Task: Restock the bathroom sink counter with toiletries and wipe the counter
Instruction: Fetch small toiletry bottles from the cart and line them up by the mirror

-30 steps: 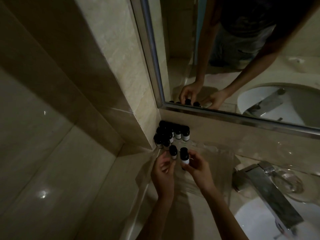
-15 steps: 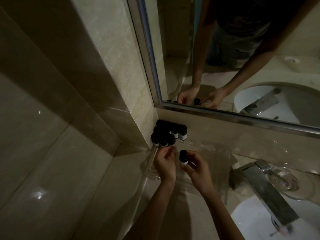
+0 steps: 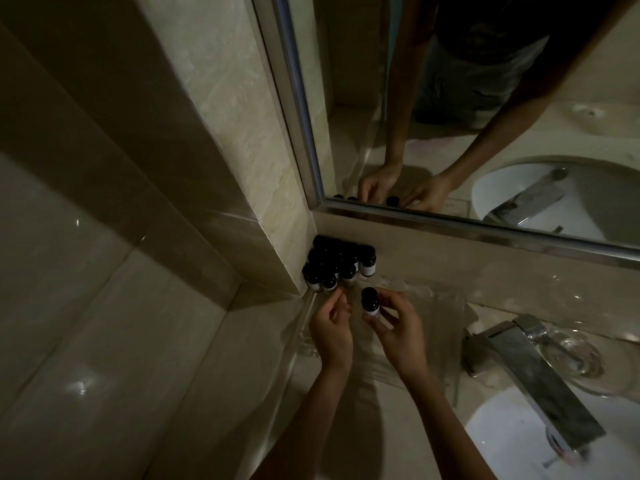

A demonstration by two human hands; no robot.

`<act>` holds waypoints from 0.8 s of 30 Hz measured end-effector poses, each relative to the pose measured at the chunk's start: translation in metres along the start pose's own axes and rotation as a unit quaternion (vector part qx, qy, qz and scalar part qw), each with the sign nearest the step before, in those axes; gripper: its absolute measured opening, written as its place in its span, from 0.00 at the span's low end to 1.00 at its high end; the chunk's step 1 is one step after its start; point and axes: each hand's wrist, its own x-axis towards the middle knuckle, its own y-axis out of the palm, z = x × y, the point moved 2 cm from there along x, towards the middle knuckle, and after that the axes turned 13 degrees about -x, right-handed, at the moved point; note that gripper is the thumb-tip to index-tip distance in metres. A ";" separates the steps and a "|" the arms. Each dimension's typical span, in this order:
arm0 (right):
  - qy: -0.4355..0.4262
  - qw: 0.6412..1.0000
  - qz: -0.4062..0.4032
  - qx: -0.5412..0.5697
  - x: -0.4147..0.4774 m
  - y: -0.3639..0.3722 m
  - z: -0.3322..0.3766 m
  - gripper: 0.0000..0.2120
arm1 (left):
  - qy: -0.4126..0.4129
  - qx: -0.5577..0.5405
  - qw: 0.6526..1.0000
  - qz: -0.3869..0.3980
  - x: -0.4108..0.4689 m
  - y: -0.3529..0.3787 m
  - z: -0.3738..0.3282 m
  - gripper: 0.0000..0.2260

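Several small dark toiletry bottles (image 3: 337,265) with white labels stand packed in the counter's back left corner, under the mirror frame. My right hand (image 3: 398,327) pinches one more dark bottle (image 3: 370,301) upright, just in front of the group. My left hand (image 3: 330,323) hovers beside it with loosely curled fingers, its fingertips close to the front bottles, holding nothing that I can see. Both hands are over a clear plastic tray (image 3: 436,306) on the beige counter (image 3: 346,427).
A chrome faucet (image 3: 533,368) juts over the white sink basin (image 3: 512,441) at the lower right. A clear glass dish (image 3: 581,355) sits behind the faucet. The mirror (image 3: 485,116) reflects both arms. A tiled wall and ledge (image 3: 121,323) fill the left.
The second bottle that stood by my left hand now sits with the corner group. My right hand has moved its bottle slightly closer to the group.
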 end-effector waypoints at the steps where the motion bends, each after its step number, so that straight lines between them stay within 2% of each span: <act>1: 0.001 1.000 -0.005 -0.005 -0.001 0.000 0.000 0.21 | -0.004 -0.005 1.000 -0.002 0.001 0.001 -0.001 0.13; 6: 0.032 0.999 -0.033 -0.004 -0.006 0.001 -0.001 0.18 | -0.013 -0.019 1.000 -0.010 0.004 0.004 -0.005 0.11; 10: 0.041 0.998 -0.046 -0.008 -0.008 0.006 -0.002 0.12 | -0.017 -0.011 1.000 0.019 0.003 0.003 -0.006 0.11; 17: 0.000 0.999 -0.049 -0.017 0.007 0.026 0.002 0.09 | 0.012 0.029 0.999 0.030 -0.003 -0.018 -0.004 0.10; 20: 0.014 0.998 -0.056 -0.023 0.015 0.033 0.004 0.11 | 0.020 0.032 0.999 0.028 -0.004 -0.024 -0.003 0.09; 24: 0.044 0.997 -0.056 0.006 0.019 0.038 0.009 0.20 | 0.024 0.040 0.998 0.036 -0.004 -0.022 -0.008 0.10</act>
